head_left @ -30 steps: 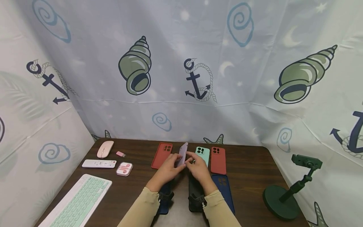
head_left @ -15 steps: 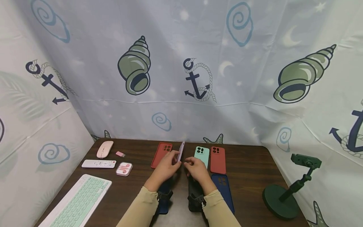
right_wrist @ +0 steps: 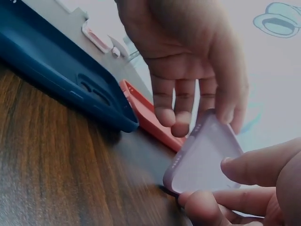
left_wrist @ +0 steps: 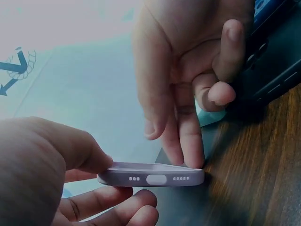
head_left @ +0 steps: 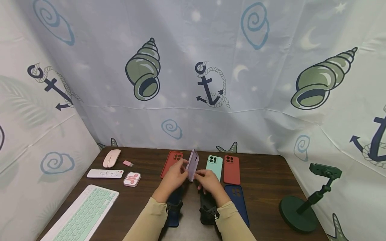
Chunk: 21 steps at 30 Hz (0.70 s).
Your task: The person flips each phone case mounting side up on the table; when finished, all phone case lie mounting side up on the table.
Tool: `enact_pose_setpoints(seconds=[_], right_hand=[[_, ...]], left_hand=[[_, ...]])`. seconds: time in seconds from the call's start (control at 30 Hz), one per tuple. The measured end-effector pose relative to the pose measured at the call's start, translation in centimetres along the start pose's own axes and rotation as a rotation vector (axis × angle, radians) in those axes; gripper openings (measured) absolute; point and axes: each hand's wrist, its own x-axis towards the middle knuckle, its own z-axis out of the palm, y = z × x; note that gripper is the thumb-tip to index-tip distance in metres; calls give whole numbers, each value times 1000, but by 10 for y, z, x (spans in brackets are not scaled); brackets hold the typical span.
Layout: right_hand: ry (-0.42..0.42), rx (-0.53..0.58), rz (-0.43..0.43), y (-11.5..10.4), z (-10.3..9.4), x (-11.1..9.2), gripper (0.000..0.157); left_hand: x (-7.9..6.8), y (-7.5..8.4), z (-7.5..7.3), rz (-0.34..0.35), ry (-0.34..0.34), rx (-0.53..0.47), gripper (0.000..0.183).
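Observation:
Between my hands a lilac phone case (head_left: 193, 164) stands upright over the table, its slotted bottom edge facing me in the left wrist view. My left hand (head_left: 173, 175) pinches its left side, thumb inside the rim and fingers behind. At the lower right corner, the thumb of my right hand (head_left: 209, 182) lies over the inner face, with fingers around the outer edge (right_wrist: 207, 155). A dark blue case (head_left: 173, 216) lies under my left wrist, and a black case (head_left: 207, 202) under my right. A red case (head_left: 171, 163) is beyond my left hand.
Right of my hands lie a mint case (head_left: 214, 164), a second red case (head_left: 232, 170) and another blue case (head_left: 239, 202). A keyboard (head_left: 85, 212), remote (head_left: 105, 173), mouse (head_left: 112, 158), earphone box (head_left: 132, 179) and pink USB stick (head_left: 128, 163) are left. A green stand (head_left: 298, 214) is right.
My right hand came off the lilac case, which my left hand turned edge-on. Now the case is turned back to show its face, and my right fingers are at its lower corner.

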Motion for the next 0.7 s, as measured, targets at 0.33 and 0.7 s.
enact_pose_setpoints(seconds=[0.33, 0.7], right_hand=[[-43, 55, 44, 0, -1, -1, 39], [-28, 60, 34, 1, -2, -1, 42]], left_hand=[[-1, -5, -4, -29, 30, 33, 28], [0, -19, 1, -9, 68, 270, 31]])
